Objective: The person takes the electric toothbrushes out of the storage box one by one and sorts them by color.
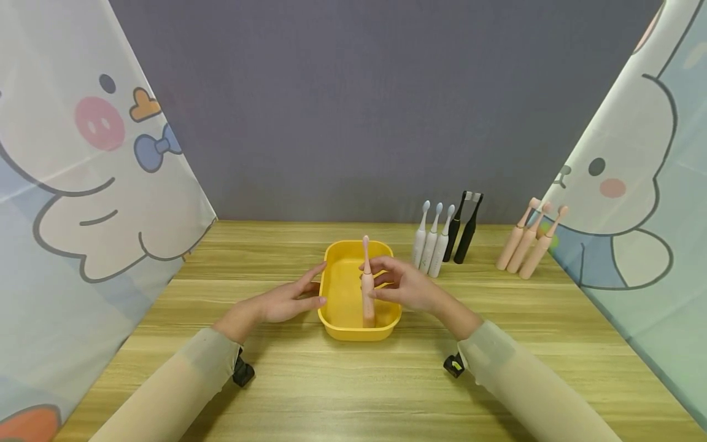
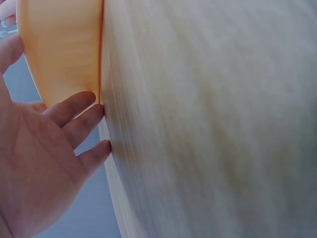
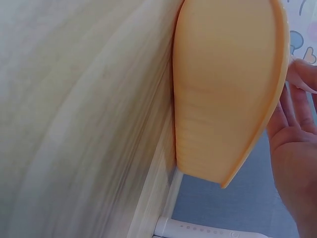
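Note:
A yellow plastic bin (image 1: 359,334) sits on the table in the middle of the head view. My right hand (image 1: 405,285) reaches over its right rim and pinches a pink electric toothbrush (image 1: 367,298) by the handle between thumb and fingers. Brush head up, the toothbrush is upright within the bin's outline; whether its base touches the bin floor I cannot tell. At the bin's left side, my left hand (image 1: 284,302) has its fingers spread, the thumb by the rim. The left wrist view shows those fingers (image 2: 79,110) loosely extended against the bin's outer wall (image 2: 62,54).
Three white electric toothbrushes (image 1: 430,248) stand right of the bin, beside two black ones (image 1: 466,236). Farther right are three pink toothbrushes (image 1: 530,242). A grey panel (image 1: 353,110) closes the back of the wooden table (image 1: 353,393), with cartoon-printed cloths at both sides.

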Available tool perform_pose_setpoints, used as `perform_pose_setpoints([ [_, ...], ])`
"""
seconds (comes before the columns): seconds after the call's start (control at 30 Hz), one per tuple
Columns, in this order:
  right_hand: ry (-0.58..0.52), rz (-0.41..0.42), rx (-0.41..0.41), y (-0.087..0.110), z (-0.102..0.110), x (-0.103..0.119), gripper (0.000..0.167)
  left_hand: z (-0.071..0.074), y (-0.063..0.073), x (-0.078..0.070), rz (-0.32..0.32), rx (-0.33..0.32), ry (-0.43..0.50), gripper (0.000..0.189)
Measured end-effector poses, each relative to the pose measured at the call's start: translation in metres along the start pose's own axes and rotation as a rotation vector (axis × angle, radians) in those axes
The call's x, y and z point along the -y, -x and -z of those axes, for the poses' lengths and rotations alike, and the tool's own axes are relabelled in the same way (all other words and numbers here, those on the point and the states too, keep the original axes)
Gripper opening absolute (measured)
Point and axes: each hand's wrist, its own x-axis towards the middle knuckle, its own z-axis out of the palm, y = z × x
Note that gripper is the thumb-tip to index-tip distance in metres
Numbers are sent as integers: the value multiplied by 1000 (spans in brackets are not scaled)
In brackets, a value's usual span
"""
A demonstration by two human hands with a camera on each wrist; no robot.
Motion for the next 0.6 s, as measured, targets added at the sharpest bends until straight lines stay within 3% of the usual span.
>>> perform_pose_setpoints([
  [0.6,-93,30,20,12,-5,0,45,-1,-1,2,-6,-5,1,91],
])
